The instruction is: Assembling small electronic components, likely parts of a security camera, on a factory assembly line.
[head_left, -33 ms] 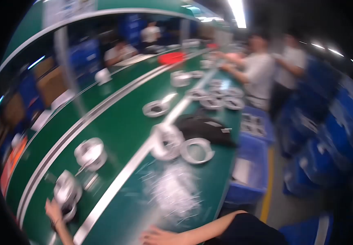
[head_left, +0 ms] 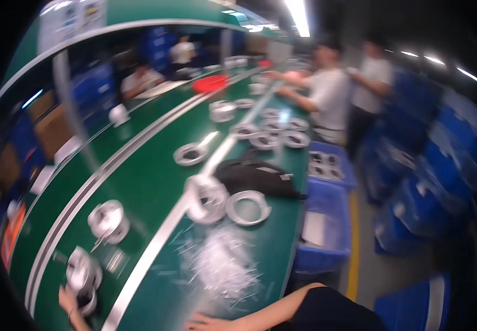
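At the lower left, my left hand [head_left: 68, 302] is at the side of a shiny silver round metal housing [head_left: 83, 270], its fingers curled against the lower part. Blur hides part of the grip. Just beyond is another silver housing [head_left: 108, 222] with a thin wire or lead. My right hand [head_left: 208, 322] lies flat on the green table at the bottom edge, fingers apart and holding nothing. Ahead of it is a loose heap of thin clear-white plastic pieces [head_left: 224, 265]. Behind the heap are a pale ring [head_left: 248, 208] and a white round part [head_left: 207, 198].
A black cloth-like item [head_left: 257, 179] lies past the rings. Blue bins [head_left: 326, 259] stand along the table's right edge. More round parts [head_left: 266, 139] sit farther up near a co-worker [head_left: 326, 91]. A white rail [head_left: 155, 245] divides the green surface. Blue bagged stacks [head_left: 415, 182] stand right.
The whole view has shifted, so most things sit farther left and a little lower. My left hand is still at the housing; my right hand still rests on the table.
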